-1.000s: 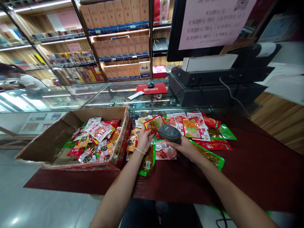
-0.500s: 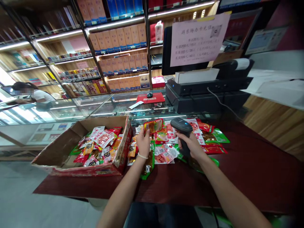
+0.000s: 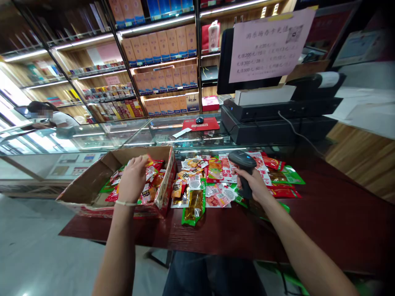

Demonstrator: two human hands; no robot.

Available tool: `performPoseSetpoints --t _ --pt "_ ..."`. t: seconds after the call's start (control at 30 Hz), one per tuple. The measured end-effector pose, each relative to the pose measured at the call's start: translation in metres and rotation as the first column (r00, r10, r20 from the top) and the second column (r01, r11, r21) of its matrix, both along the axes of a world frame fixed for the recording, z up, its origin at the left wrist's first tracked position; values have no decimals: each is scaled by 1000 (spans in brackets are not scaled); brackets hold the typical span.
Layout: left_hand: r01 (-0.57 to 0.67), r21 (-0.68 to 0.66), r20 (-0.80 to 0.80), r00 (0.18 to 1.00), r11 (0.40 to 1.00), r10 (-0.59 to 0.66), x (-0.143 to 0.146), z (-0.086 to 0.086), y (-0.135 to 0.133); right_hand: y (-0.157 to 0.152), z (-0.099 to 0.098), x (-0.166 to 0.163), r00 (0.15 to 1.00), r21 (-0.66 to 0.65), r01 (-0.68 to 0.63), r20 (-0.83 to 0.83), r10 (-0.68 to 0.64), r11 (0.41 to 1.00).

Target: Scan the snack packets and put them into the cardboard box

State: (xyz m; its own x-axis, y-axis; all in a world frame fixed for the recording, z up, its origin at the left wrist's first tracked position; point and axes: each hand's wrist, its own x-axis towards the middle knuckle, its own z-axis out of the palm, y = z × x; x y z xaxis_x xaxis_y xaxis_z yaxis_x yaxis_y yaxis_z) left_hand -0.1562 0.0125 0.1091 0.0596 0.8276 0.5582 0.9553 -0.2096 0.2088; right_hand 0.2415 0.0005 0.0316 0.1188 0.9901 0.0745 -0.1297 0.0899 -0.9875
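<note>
Over the carton (image 3: 88, 181), left hand (image 3: 133, 181) pinches a packet (image 3: 149, 160); right hand (image 3: 255, 186) grips a scanner (image 3: 242, 158).
That packet looks light, soft, slippery: best pinched by its edge.

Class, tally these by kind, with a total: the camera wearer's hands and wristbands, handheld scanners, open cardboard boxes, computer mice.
Left hand, right hand: 2
Wristband: 1
Handheld scanner: 1
Open cardboard box: 1
Computer mouse: 1
Total: 6

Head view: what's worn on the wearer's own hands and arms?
Left hand: ungloved, with a thin, pale band around the wrist. Right hand: ungloved, nothing seen on the wrist. Both forearms are bare as far as they show, no sleeves in view.
</note>
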Motion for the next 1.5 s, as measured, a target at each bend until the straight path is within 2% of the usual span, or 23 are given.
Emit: performPoseSetpoints --t 0.07,0.13,0.27,0.43,0.57,0.67,0.73,0.83,0.93,1.07,1.17,1.27,1.5 --pt "-30 -158 -69 997 987 19 -14 -14 10 0 0 0 1000 -7 6 -4 -6 1000" --pt "-63 -211 -64 997 975 51 -20 -22 15 -1 0 -1 1000 -14 12 -1 -12 1000" --pt "-41 -167 -9 999 985 40 -13 -23 15 -1 1 0 1000 -18 5 9 -5 1000" --pt "3 -105 42 999 994 2 3 -9 9 -1 11 9 999 2 22 -41 -22 1000" --pt "99 -36 45 994 994 -97 37 10 0 -10 21 28 999 9 44 -11 -44 999" --pt "239 -20 48 970 971 -238 82 20 -6 -25 26 48 997 -16 65 42 -64 998" --pt "367 -26 46 929 930 -366 120 18 -8 -38 26 62 991 -31 84 110 -80 996" --pt "577 -64 29 816 814 -577 180 -1 -8 -58 20 83 977 -44 116 186 -106 992" --pt "717 -154 -7 687 680 -726 238 -33 -10 -76 13 104 970 -77 145 206 -126 986" --pt "796 -307 -64 530 521 -846 294 -74 -19 -98 5 124 964 -110 202 199 -178 973" --pt "798 -408 -109 440 444 -891 314 -96 -21 -109 2 135 965 -98 221 168 -203 970" --pt "794 -436 -147 402 424 -904 322 -111 -18 -113 0 142 968 -109 204 170 -184 973" --pt "804 -318 -278 427 502 -860 328 -130 -21 -105 -4 139 971 -137 207 153 -186 969"
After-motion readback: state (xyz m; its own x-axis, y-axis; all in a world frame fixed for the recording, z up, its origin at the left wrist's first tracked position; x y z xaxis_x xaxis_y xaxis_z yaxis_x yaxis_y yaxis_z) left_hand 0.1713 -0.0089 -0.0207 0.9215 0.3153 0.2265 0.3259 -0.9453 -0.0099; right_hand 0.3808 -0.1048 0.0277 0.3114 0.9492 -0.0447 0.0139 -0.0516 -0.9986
